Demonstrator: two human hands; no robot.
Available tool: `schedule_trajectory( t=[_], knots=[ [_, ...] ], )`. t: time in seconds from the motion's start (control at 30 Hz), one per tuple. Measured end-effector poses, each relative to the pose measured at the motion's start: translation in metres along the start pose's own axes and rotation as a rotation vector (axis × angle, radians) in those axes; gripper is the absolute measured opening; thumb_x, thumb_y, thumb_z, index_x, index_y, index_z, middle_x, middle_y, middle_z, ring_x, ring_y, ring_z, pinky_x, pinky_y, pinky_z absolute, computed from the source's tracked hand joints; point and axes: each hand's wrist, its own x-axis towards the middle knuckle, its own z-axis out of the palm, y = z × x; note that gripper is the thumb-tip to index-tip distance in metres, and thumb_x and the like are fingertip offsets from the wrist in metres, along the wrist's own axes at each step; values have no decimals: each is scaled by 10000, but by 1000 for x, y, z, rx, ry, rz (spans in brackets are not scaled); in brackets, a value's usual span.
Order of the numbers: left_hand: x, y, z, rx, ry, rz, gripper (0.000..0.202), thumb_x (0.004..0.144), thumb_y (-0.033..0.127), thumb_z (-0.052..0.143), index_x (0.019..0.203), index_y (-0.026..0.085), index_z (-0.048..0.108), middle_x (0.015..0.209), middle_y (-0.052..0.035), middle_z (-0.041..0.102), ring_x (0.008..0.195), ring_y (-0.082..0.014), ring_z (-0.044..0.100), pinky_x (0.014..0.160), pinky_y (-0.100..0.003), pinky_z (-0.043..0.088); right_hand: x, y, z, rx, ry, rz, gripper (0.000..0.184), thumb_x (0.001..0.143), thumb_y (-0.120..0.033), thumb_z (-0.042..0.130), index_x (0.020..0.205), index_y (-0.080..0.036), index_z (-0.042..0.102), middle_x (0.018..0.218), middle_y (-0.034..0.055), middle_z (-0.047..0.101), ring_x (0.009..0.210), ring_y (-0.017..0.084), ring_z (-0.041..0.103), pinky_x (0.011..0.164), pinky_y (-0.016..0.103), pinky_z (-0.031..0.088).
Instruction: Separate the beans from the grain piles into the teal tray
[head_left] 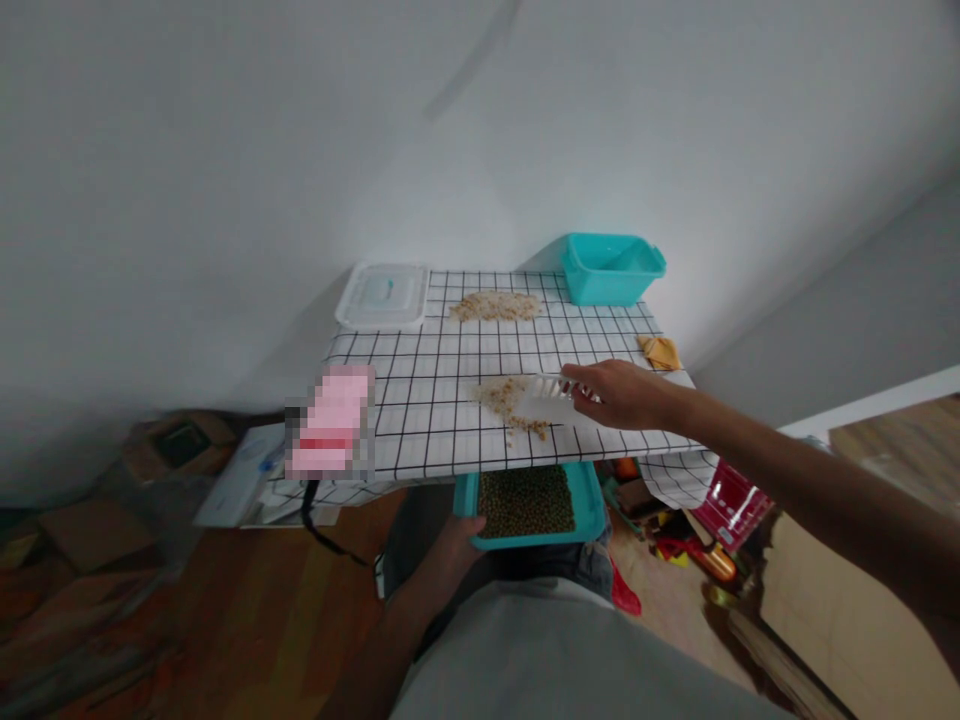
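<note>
My right hand (616, 392) grips a white slotted scoop (544, 402) low over the checked tablecloth. At the scoop's left edge lies a scattered patch of tan granules (506, 400). My left hand (456, 545) clasps the near left corner of a teal tub (536, 543), just below the table's front edge. Inside the tub is a layer of small greenish-brown pellets (525, 500). Farther back on the cloth spreads a second patch of tan granules (495, 306).
A teal bin (611, 288) stands at the table's back right, and a clear lidded container (384, 296) at the back left. An orange cloth (660, 352) lies by the right edge. Toward the left edge is a pink, pixelated object (334, 415). Boxes and clutter cover the floor on both sides.
</note>
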Motion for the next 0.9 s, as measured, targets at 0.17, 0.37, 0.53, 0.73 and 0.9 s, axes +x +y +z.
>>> schedule_trajectory(
  t=[0.17,0.37,0.53,0.73,0.9],
  knots=[
    [1,0,2,3,25,-10,272,763,288,672,980,138,741,1197,-110,730,1271,-314,557,1102,-441,402,-3,-4,0,26,-14,-38,202,885,-229,477,1062,-178,558,861,70,708,724,180,628,611,291,323],
    [-3,2,6,37,50,19,227,765,283,670,943,157,734,1135,-95,753,1198,-315,612,1069,-445,431,-10,-1,-2,5,-2,-25,225,885,-231,479,1085,-172,562,854,79,708,734,203,645,620,302,350],
    [-2,2,5,52,36,19,253,749,299,706,957,157,736,1155,-96,745,1244,-320,574,1097,-443,401,-20,5,-1,9,-12,-10,249,899,-241,468,1119,-177,565,887,83,717,751,210,659,622,302,376],
    [-3,5,10,-5,26,10,308,763,282,665,1036,154,730,1227,-102,715,1240,-325,580,1087,-461,415,-31,12,1,-22,2,27,253,908,-252,459,1120,-176,574,925,103,723,793,227,666,653,319,398],
    [-3,5,11,48,46,12,223,750,271,699,930,150,752,1174,-95,742,1243,-320,578,1115,-448,385,-33,6,-2,-17,-49,16,206,905,-232,456,1070,-178,567,829,78,702,745,210,648,630,308,372]
  ],
)
